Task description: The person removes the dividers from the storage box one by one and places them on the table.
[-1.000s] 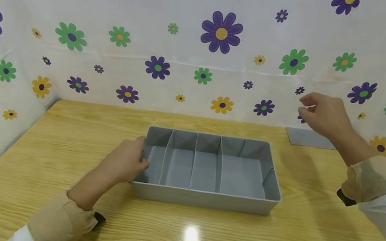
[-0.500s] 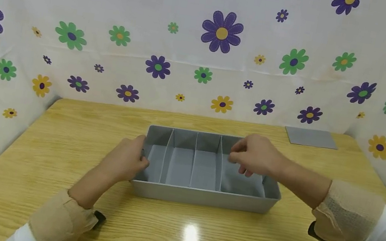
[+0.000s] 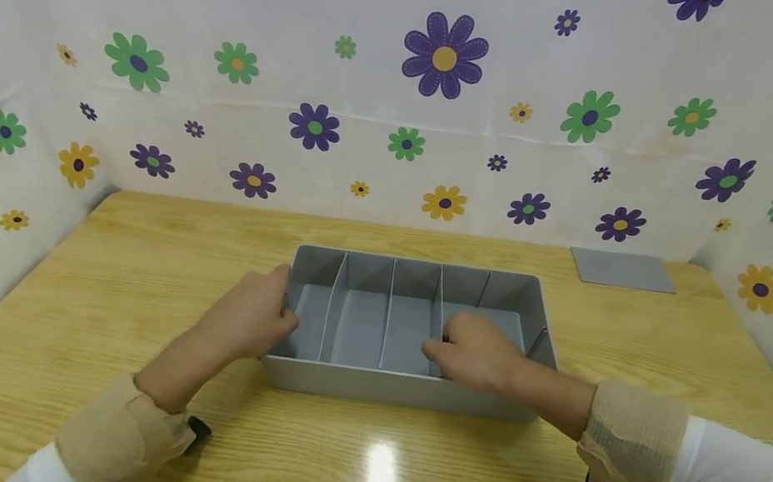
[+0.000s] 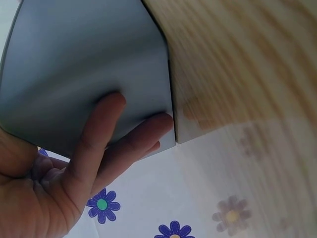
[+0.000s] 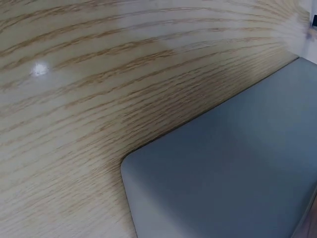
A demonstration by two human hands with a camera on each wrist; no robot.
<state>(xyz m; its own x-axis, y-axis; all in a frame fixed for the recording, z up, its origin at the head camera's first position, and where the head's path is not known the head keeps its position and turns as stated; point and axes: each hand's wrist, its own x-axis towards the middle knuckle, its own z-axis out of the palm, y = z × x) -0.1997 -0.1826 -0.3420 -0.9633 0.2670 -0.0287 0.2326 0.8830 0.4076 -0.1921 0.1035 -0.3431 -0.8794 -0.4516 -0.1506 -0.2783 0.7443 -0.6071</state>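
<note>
A grey divided box (image 3: 401, 390) sits on the wooden table, its compartments split by upright dividers. My left hand (image 3: 245, 316) grips its left wall: the thumb is over the inner side, and in the left wrist view the fingers (image 4: 101, 126) press on the outer face. My right hand (image 3: 478, 353) reaches over the front wall into the box. Its thumb lies left of the rightmost full divider (image 3: 442, 309) and the other fingers lie right of it, so it pinches that divider near the front. Those fingertips are hidden. The right wrist view shows mainly the box's outer wall (image 5: 223, 168).
A flat grey rectangular panel (image 3: 622, 270) lies at the table's back right. Short partition pieces stand against the back and right walls of the widest compartment. A flowered cloth (image 3: 373, 87) hangs behind and beside the table (image 3: 291, 462).
My right hand has come from above the back right of the table, leftward and down into the box, onto the divider. The left hand has kept its grip on the left wall.
</note>
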